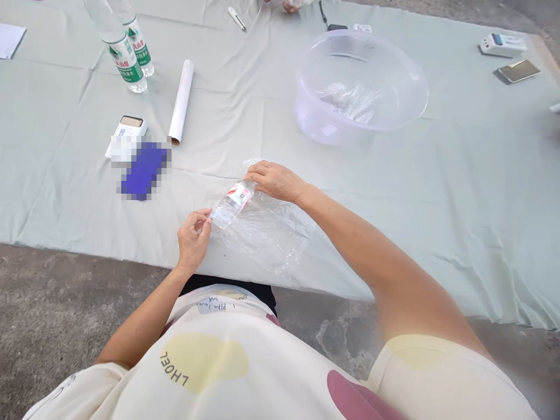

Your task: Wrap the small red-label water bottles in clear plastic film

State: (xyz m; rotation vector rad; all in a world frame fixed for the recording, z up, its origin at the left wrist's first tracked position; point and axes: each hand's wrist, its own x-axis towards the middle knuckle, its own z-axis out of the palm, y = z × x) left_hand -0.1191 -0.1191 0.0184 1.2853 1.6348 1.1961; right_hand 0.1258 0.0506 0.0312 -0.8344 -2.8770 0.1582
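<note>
A small clear plastic bottle (235,201) with a red and white label lies slanted on a crumpled sheet of clear plastic wrap (280,239) near the table's front edge. My left hand (193,238) pinches the bottle's near end between thumb and fingers. At the far end, the fingers of my right hand (275,179) are closed over the bottle's neck, hiding its top. Some wrap bunches up beside those fingertips; I cannot tell how much of it either hand grips.
A clear tub (306,111) with crumpled plastic inside stands at the back right. Further left are a roll of wrap (181,102), two large water bottles (125,64), a white device (131,125) and a blurred blue item (144,172). A phone (519,71) lies far right; another person's hand (291,6) shows at the top.
</note>
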